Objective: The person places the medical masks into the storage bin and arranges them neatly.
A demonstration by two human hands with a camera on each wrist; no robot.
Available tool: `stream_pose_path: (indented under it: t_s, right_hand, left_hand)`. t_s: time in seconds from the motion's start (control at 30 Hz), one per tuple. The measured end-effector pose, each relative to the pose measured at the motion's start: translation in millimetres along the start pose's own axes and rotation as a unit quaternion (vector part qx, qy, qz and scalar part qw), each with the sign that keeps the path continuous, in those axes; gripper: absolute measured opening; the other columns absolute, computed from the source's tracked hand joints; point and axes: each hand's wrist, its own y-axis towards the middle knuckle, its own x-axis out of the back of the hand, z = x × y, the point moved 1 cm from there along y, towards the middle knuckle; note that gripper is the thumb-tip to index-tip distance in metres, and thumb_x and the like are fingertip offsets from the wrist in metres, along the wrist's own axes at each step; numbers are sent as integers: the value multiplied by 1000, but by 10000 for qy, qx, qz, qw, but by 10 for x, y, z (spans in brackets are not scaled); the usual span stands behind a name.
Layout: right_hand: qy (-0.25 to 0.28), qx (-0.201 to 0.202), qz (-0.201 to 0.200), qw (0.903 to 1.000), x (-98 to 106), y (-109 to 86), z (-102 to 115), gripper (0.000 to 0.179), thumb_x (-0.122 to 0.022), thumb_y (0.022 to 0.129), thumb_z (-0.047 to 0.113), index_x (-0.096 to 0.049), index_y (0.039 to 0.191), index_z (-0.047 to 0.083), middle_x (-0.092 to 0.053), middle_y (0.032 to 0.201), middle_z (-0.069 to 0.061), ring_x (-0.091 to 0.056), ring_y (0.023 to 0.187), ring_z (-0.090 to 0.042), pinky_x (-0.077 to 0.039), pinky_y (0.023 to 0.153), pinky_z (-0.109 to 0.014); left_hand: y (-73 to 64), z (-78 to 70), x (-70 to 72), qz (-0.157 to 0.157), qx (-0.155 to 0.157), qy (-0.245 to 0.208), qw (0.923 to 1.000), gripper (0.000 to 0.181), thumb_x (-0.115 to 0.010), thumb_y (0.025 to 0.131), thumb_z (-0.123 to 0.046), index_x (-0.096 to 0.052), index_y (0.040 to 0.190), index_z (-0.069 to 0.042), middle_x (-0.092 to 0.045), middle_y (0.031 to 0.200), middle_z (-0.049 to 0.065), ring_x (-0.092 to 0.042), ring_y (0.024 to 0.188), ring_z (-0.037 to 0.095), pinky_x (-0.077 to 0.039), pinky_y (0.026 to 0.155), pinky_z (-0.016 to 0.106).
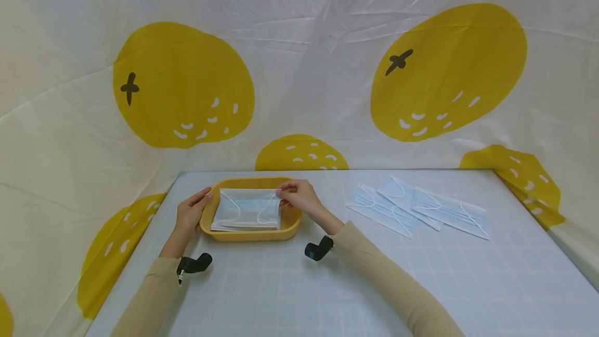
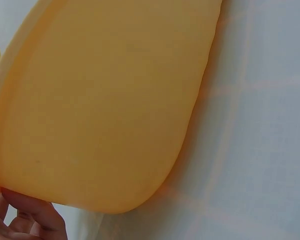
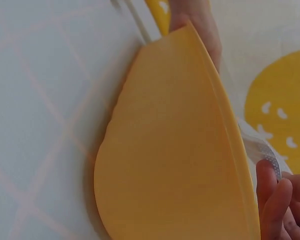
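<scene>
A yellow oblong plastic tray [image 1: 255,236] stands near the back of the table, left of centre. Inside it lies a stack of pale blue face masks [image 1: 245,208] with white ear loops. My left hand [image 1: 188,215] holds the tray's left end, its fingers bent at the rim in the left wrist view. Over the tray's right end, my right hand [image 1: 303,197] pinches the right edge of the face mask on top. The right wrist view shows the thumb and fingertips [image 3: 266,182] meeting on a bit of white mask [image 3: 264,146] just past the rim.
To the right, several more face masks [image 1: 416,207] lie fanned and overlapping on the table. A pale checked cloth [image 1: 262,290] covers the tabletop. Behind it hangs a white curtain [image 1: 313,92] with big yellow fruit shapes. Black cameras [image 1: 318,248] are strapped to both wrists.
</scene>
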Motion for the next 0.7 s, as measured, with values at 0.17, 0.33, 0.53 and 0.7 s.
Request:
stream_pose_path:
  t_s: [0.17,0.33,0.53,0.7]
  right_hand:
    - [-191,68,27,9998,-29,24,4,20,-67,91,16,-70,103,0,-73,89,-15,-70,73,-27,-58,75,-48]
    - [-331,295,28,9990,-64,40,-13,19,-68,90,15,-70,102,0,-73,89,-16,-69,66,-19,-58,72,-47]
    - [-520,391,10,9979,-86,61,-43,18,-68,90,14,-70,102,0,-73,89,-15,-68,65,-16,-58,71,-48]
    - [-687,377,37,9969,-96,65,-29,19,-67,90,12,-70,104,-1,-73,90,-16,-69,67,-19,-58,71,-47]
  left_hand:
    - [9,13,-8,-56,-32,4,10000,54,-61,94,-33,-48,142,-12,-43,149,8,-54,97,-9,-49,77,6]
    - [26,32,-15,-76,-47,-43,10000,54,-62,94,-33,-49,141,-12,-44,149,10,-54,89,-12,-50,76,6]
    - [20,27,-11,-37,-62,-67,10000,53,-61,94,-32,-49,141,-12,-47,146,6,-54,90,-12,-50,76,6]
    - [17,26,2,-67,-99,-125,9999,53,-63,93,-32,-50,140,-12,-59,123,-8,-55,83,-15,-50,75,6]
